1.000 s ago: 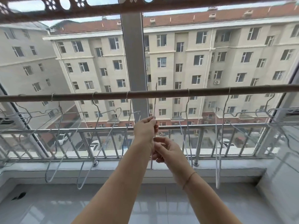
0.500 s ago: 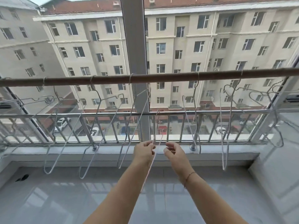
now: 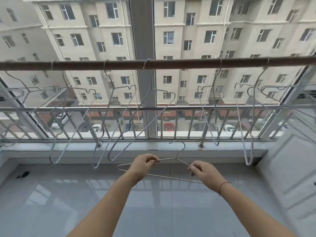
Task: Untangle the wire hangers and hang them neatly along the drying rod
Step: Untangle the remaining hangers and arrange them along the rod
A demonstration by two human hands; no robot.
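pinching one wire hanger (image 3: pixel 177 158) w/ both hands: left grip (image 3: pixel 145 164), right grip (image 3: pixel 199 170).

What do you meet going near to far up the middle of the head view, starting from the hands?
Left hand and right hand, gripping the wire hanger → window ledge → metal railing → drying rod with hangers on it → apartment building across the street.

Across the upper frame, the drying rod (image 3: pixel 171 64) shows bare room between my centre hanger (image 3: pixel 145 117) and the right-centre hanger (image 3: pixel 214 106); left of centre, hangers crowd close.
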